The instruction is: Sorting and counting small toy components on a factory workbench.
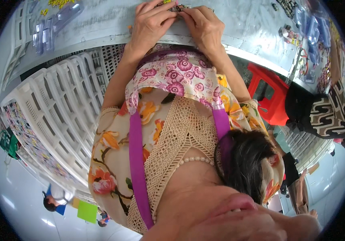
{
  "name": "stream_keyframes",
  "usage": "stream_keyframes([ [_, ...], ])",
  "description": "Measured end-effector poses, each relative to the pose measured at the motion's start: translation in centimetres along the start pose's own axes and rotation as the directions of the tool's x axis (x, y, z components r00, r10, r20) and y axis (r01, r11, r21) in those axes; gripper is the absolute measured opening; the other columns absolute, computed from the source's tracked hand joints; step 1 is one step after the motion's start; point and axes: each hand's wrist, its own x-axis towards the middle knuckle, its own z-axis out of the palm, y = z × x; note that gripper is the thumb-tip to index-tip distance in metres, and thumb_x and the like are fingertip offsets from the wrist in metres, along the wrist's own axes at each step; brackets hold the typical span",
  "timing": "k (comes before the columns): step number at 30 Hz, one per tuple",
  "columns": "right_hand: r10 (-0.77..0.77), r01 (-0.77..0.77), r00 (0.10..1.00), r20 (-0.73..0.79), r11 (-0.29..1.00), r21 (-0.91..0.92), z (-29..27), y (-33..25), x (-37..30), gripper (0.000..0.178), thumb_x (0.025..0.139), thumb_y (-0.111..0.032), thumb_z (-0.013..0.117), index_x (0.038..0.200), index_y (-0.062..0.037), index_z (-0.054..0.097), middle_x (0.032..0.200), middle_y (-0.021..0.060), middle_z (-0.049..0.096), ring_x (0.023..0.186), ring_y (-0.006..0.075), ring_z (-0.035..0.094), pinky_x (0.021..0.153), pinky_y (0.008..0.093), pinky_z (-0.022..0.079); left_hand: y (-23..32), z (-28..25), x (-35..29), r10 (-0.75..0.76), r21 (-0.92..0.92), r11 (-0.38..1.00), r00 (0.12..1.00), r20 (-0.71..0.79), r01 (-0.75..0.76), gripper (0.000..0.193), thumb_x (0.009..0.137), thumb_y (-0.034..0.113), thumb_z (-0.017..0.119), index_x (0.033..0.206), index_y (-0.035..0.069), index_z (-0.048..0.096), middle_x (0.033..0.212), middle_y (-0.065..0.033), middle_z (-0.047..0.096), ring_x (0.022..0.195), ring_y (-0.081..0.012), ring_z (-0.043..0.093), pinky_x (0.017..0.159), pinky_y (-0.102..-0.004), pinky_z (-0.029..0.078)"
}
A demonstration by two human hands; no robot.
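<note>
My left hand (150, 25) and my right hand (204, 24) meet at the near edge of a grey worktable (108, 24), at the top of the view. Both hands pinch one small dark part (176, 7) between their fingertips. Most of the part is hidden by the fingers, so its shape is unclear. My forearms run up to it over a floral apron with purple straps (172, 76).
Clear plastic trays (56, 22) lie on the table at the left. A stack of white slatted crates (56, 112) stands at my left. A red stool (271, 96) is at my right, with another person in black-and-white patterned clothes (325, 112) and more small parts (309, 32) beyond.
</note>
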Motion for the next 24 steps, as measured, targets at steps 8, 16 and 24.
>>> stream_keyframes([
  [8,-0.029,0.019,0.997,0.078,0.993,0.117,-1.4,-0.2,0.5,0.017,0.087,-0.006,0.075,0.104,-0.0029,0.072,0.089,0.0122,0.067,0.074,0.0310,0.067,0.063,0.0390,0.054,0.3,0.3,0.5,-0.054,-0.039,0.998,0.998,-0.016,0.053,0.016,0.080,0.004,0.079,0.096,0.002,0.075,0.116,-0.0103,0.075,0.120,-0.0306,0.065,0.100,-0.0445,0.049],
  [16,0.003,-0.009,0.995,0.099,0.998,0.061,-2.3,0.9,1.7,0.021,0.086,-0.004,0.074,0.107,-0.0032,0.072,0.098,0.0141,0.068,0.087,0.0335,0.066,0.073,0.0413,0.055,0.4,0.1,0.4,0.023,0.050,0.998,1.000,0.017,-0.024,0.023,0.082,0.006,0.079,0.105,0.001,0.075,0.117,-0.0128,0.074,0.121,-0.0319,0.064,0.102,-0.0454,0.048],
  [24,-0.023,0.010,0.990,0.140,0.996,0.092,-2.7,1.0,2.1,0.024,0.085,-0.004,0.074,0.109,-0.0035,0.072,0.109,0.0142,0.067,0.093,0.0339,0.063,0.079,0.0409,0.055,0.8,0.1,0.6,0.062,0.077,0.995,0.998,0.015,-0.063,0.021,0.083,0.006,0.076,0.103,0.001,0.075,0.115,-0.0125,0.073,0.119,-0.0321,0.064,0.101,-0.0451,0.048],
])
